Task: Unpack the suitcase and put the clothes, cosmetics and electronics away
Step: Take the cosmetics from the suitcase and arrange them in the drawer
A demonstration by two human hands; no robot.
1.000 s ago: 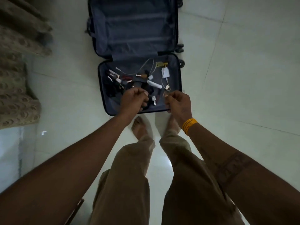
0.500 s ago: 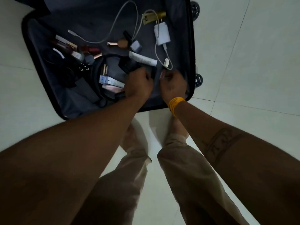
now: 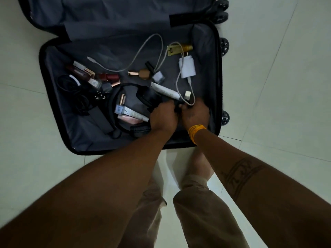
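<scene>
Both hands are brought together low in the suitcase (image 3: 215, 72), right of centre. The left hand (image 3: 163, 116) and right hand (image 3: 196, 114) are curled, knuckles up, around something small and dark between them (what exactly cannot be told; the fingertips are hidden).

Just above them a white tube (image 3: 165, 91) and a white cable (image 3: 179, 83) are seen, the cable running up to a charger (image 3: 187, 68). Left of the hands, black headphones (image 3: 125, 108) lie around small cosmetic tubes.

All these are judged light and rigid. The cable is limp and likely to drag, so it is best taken at the charger body; the small bottles at the left may be fragile.

No clothes are seen inside, only cosmetics and electronics.
</scene>
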